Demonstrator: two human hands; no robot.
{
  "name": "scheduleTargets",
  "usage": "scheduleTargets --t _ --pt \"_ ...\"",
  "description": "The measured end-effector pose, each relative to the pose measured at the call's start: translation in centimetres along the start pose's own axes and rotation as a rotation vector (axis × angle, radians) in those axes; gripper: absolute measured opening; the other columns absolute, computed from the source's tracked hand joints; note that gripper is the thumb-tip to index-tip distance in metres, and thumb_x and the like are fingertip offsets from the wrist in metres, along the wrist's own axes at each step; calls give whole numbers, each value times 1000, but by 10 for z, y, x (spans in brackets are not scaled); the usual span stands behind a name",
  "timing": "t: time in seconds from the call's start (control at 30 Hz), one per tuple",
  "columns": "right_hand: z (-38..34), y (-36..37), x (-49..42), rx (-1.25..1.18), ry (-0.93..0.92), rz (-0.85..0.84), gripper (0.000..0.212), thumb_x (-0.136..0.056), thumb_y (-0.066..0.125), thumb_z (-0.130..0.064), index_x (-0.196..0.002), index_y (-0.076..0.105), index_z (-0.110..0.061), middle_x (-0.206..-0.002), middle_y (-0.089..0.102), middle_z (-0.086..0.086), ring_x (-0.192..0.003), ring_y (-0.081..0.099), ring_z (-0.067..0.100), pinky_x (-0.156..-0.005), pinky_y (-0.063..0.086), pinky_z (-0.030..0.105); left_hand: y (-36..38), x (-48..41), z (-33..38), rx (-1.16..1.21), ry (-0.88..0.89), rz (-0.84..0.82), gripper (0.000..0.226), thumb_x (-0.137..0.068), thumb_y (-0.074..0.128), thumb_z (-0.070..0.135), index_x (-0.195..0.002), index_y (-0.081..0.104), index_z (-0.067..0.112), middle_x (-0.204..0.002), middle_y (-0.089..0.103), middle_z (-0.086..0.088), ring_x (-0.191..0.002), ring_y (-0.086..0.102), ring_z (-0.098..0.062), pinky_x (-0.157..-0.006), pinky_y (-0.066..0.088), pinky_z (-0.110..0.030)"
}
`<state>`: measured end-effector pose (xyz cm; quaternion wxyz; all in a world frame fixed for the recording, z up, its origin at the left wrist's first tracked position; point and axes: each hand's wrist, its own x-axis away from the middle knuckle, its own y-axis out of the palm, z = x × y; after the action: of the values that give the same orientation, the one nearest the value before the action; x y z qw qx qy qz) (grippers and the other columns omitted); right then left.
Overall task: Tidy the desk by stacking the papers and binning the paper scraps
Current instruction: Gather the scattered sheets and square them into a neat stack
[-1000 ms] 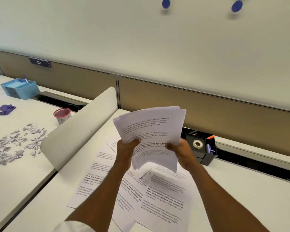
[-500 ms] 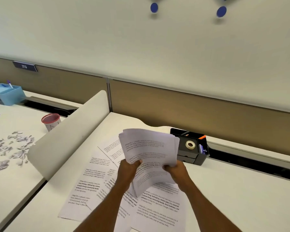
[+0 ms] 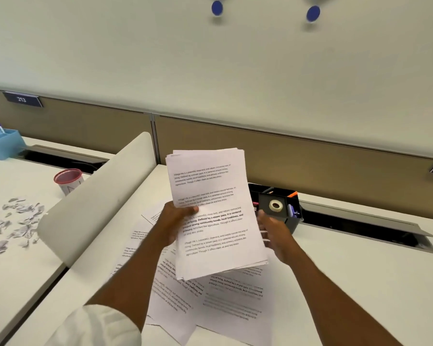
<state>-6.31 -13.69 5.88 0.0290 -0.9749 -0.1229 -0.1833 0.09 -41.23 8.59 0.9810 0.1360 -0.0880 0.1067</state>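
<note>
Above desk (image 3: 335,283): 1 paper stack (image 3: 215,211), left hand (image 3: 173,223) fingers gripping it; right hand (image 3: 275,233) fingers spread, loose.

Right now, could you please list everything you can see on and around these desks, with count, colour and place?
Held stack of papers: one, white, printed, raised over the near desk.
Loose sheets: several, white, printed, overlapping on the near desk.
Paper scraps: many, white-grey, scattered on the left desk.
Cup: one, red rim, left desk, behind the divider.
Divider: one, white, between the desks.
Black organiser: one, back of the near desk, right of the stack.
Tape roll: one, white, in the organiser.
Blue tray: one, far left.
Blue dots: two, on the wall.
Left hand: grips the stack's left edge.
Right hand: at the stack's right edge.
</note>
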Motion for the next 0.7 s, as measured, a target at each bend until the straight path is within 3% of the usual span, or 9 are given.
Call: scheduleTargets --t 0.07,0.13,0.23,0.33,0.43,0.57,0.7 --pt "22 -11 4 34 127 193 54 -90 51 -58 -101 64 -6 -91 69 11 -79 66 29 -66 54 34 -7 3 -1 -9 -23 -30 53 -64 76 3 -116 65 -2 -112 69 -23 -100 68 -41 -91 52 -58" --pt "43 -21 12 137 245 314 48 -89 62 -47 -98 60 1 -80 60 13 -62 53 26 -57 45 31 -10 5 -2 0 -49 -48 55 -64 75 3 -118 64 -1 -113 69 -24 -102 67 -42 -92 50 -60" --pt "75 -23 26 456 386 300 36 -81 72 -33 -83 50 -5 -70 46 8 -55 42 20 -53 39 30 -15 7 -5 39 -97 -68 56 -65 74 3 -120 63 2 -115 68 -23 -104 66 -43 -92 49 -62" --pt "96 -6 38 682 410 275 42 -76 74 -45 -76 50 -10 -77 56 4 -79 58 27 -69 49 33 -18 7 -8 71 -115 -91 58 -66 74 3 -122 62 4 -117 67 -23 -105 65 -44 -91 49 -63" --pt "112 16 43 875 433 340 50 -72 68 -61 -94 64 -17 -106 66 3 -111 56 27 -81 46 29 -21 9 -12 84 -134 -116 58 -67 73 4 -123 61 4 -117 68 -22 -104 65 -45 -90 50 -63" --pt "123 43 45 720 493 527 58 -66 78 -41 -115 59 -17 -123 52 9 -118 49 32 -91 47 37 -26 9 -19 89 -167 -150 58 -68 73 3 -125 60 4 -119 66 -26 -105 63 -48 -91 47 -65" --pt "128 56 41 656 484 623 46 -80 66 -30 -119 51 -9 -122 47 14 -116 48 37 -94 47 44 -31 10 -23 76 -199 -162 57 -67 72 3 -123 61 4 -117 66 -26 -103 64 -48 -88 50 -63"
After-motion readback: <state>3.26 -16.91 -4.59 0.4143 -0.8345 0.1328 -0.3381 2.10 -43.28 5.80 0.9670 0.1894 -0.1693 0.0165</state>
